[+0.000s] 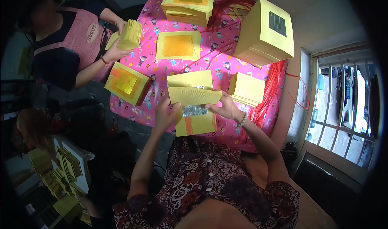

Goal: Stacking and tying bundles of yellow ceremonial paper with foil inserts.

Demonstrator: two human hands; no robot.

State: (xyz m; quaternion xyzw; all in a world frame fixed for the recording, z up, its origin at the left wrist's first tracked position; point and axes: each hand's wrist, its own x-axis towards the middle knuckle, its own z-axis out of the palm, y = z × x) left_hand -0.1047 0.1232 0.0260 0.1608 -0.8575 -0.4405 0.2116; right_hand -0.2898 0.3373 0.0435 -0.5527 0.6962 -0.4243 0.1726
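Yellow joss paper [195, 96] is spread between my two hands above the pink patterned table, with an upper sheet bent across and silver foil showing beneath it. My left hand [165, 112] pinches its left edge, thumb on top. On the other side my right hand [226, 107], with a pale bead bracelet at the wrist, grips the right edge. A lower sheet with an orange strip [189, 126] extends toward me. Just right of my right hand lies a small stack of plain yellow paper [247, 88].
A tall yellow paper stack [262, 35] stands back right, near red plastic strands [271, 97]. Other stacks sit at the back [188, 9] and left [126, 83], around a single orange-printed sheet [178, 46]. At left, a co-worker's hands [121, 43] hold a fanned yellow bundle [131, 35].
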